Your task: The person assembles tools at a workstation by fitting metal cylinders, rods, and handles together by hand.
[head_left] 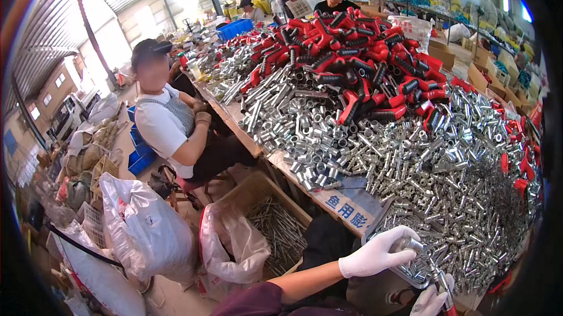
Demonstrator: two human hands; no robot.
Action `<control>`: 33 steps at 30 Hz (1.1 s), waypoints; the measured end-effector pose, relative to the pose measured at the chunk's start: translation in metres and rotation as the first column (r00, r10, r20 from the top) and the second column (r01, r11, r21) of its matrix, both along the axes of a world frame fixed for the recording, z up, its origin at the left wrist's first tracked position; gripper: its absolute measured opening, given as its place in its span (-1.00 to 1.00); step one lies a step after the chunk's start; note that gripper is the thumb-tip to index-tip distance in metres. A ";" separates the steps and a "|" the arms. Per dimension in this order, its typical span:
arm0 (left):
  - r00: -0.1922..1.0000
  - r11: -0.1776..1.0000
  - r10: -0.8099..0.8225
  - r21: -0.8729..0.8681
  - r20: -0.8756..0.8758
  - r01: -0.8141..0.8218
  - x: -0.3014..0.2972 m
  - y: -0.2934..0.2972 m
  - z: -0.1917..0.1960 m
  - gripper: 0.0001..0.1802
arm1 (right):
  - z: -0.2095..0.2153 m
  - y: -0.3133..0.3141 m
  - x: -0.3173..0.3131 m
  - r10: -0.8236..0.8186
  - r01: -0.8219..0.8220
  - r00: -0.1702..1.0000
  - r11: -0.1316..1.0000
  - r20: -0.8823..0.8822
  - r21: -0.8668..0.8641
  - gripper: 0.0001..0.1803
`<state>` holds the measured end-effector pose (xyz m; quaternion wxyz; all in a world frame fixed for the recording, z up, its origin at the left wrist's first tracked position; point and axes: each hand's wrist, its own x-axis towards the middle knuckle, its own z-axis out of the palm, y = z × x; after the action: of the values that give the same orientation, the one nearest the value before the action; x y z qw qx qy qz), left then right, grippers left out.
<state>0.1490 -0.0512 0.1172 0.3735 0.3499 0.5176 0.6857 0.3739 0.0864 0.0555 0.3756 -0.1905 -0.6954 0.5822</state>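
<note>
The left hand (pixel 375 252), in a white glove, reaches out from the lower edge to the near edge of a big heap of shiny metal tubes (pixel 434 181) and closes its fingers around one short metal tube (pixel 412 244), which pokes out to the right of the fingertips. The right hand (pixel 432 301), also in a white glove, sits just below and to the right of it at the bottom of the view, closed around a thin metal rod (pixel 440 281) with a red end that slants up toward the left hand; how tight that grip is cannot be made out because the hand is cut off by the frame edge. The tubes cover a long worktable (pixel 346 207), whose bare front strip shows as a blue band near the left hand. Further back on the same table lies a mound of red and black handles (pixel 358 52), resting on top of the tubes. Below the table edge, to the left of the left forearm, stands a cardboard box (pixel 275 222) filled with thin metal rods, with a white plastic bag (pixel 231 245) draped beside it. A second, larger white bag (pixel 146 228) stands further left on the floor. A person in a white shirt, apron and dark cap (pixel 170 122) sits at the left side of the table, with both hands up at its edge. More people stand at the far end of the table.
</note>
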 end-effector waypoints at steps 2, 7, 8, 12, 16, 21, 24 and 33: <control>0.999 1.000 -0.007 0.014 -0.034 0.008 -0.007 -0.004 -0.005 -0.61 | -0.042 0.026 0.028 0.082 -0.075 0.995 0.990 0.057 -0.118 -0.36; 0.971 0.992 -0.116 -0.081 -0.207 0.101 -0.006 -0.011 -0.004 -0.61 | -0.030 0.011 0.005 -0.149 0.161 0.987 0.933 -0.062 0.321 -0.56; 0.938 0.961 -0.225 -0.220 -0.262 0.169 -0.007 -0.014 0.002 -0.58 | -0.024 0.013 0.007 -0.151 0.161 0.987 0.934 -0.055 0.319 -0.56; 0.751 0.990 -0.141 -0.077 -0.645 0.120 -0.010 -0.015 -0.003 -0.58 | 0.012 -0.007 -0.010 -0.129 0.037 0.983 0.840 0.134 0.541 -0.72; 0.680 0.914 -0.401 -0.316 -0.613 0.255 -0.011 -0.010 0.020 -0.65 | 0.038 -0.020 -0.021 0.166 -0.166 0.986 0.986 -0.027 0.008 -0.49; 0.602 0.891 -0.453 -0.321 -0.658 0.320 -0.008 0.008 0.005 -0.64 | 0.015 -0.011 -0.013 0.215 -0.205 0.974 0.971 0.070 -0.123 -0.38; 0.557 0.844 -0.534 -0.370 -0.636 0.387 -0.002 0.016 0.004 -0.67 | 0.007 -0.013 -0.013 0.161 -0.151 0.982 0.984 0.097 -0.098 -0.38; 0.766 0.937 -0.315 -0.311 -0.560 0.159 0.028 0.034 0.018 -0.76 | 0.009 -0.015 -0.001 -0.089 0.071 0.995 0.950 -0.043 -0.304 -0.53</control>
<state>0.1775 -0.0171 0.1348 0.3140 0.5634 0.6409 0.4162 0.3726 0.0717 0.0648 0.3846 -0.2575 -0.5790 0.6712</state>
